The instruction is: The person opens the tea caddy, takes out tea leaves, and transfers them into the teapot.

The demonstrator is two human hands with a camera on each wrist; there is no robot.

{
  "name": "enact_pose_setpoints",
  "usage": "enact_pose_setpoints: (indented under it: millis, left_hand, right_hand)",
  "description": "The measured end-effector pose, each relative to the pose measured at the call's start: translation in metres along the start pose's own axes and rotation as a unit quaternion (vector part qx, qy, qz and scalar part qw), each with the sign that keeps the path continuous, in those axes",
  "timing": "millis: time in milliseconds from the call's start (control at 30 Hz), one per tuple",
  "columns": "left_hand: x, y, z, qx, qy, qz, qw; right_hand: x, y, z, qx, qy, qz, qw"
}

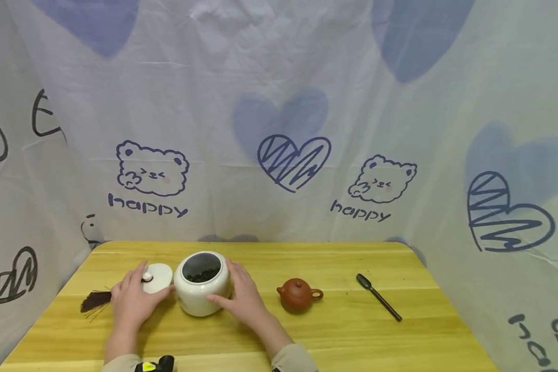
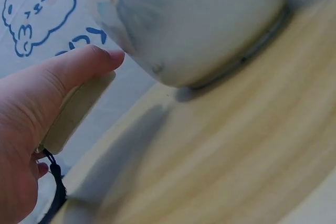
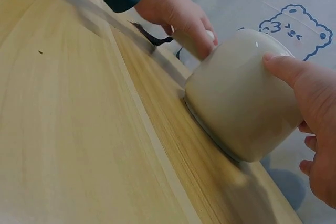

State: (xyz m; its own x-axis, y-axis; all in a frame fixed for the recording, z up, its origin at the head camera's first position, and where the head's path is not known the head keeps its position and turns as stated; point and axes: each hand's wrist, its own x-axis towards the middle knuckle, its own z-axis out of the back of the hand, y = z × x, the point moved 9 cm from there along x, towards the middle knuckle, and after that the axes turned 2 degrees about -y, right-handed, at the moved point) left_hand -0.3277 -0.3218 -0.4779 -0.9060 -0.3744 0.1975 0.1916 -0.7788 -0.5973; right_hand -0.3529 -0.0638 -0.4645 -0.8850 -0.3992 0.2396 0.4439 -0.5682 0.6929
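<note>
My left hand (image 1: 132,302) holds a round white lid (image 1: 160,279) by its edge, thumb on the near side, just left of a white ceramic jar (image 1: 197,301). The lid has a small white knob, and a dark tassel (image 1: 95,301) hangs out on the hand's far left. Upright on the table, the jar is uncovered, with dark loose leaves (image 1: 203,274) inside. My right hand (image 1: 247,299) grips the jar's right side, its thumb across the front and fingers behind. In the left wrist view, a black cord (image 2: 58,182) dangles below the lid.
A reddish-brown clay teapot (image 1: 297,297) stands right of the jar, spout to the left and handle to the right. Farther right lies a dark slim scoop (image 1: 378,297). The wooden table (image 1: 353,346) meets a printed white cloth (image 1: 288,217) at its back edge.
</note>
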Motion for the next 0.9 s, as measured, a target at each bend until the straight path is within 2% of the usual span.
enact_pose_setpoints:
  millis: [300, 633, 900]
  left_hand:
    - [-0.002, -0.011, 0.018, -0.009, -0.006, 0.005, 0.9999]
    - [-0.002, -0.032, 0.042, -0.001, -0.033, -0.034, 0.9989]
    - [-0.004, -0.050, 0.046, -0.015, -0.022, -0.058, 0.9980]
  right_hand:
    - [-0.001, -0.001, -0.001, 0.000, 0.003, -0.002, 1.000]
    - [0.002, 0.006, 0.000, -0.002, -0.004, 0.020, 1.000]
    - [0.000, 0.000, 0.000, -0.014, 0.000, 0.005, 1.000]
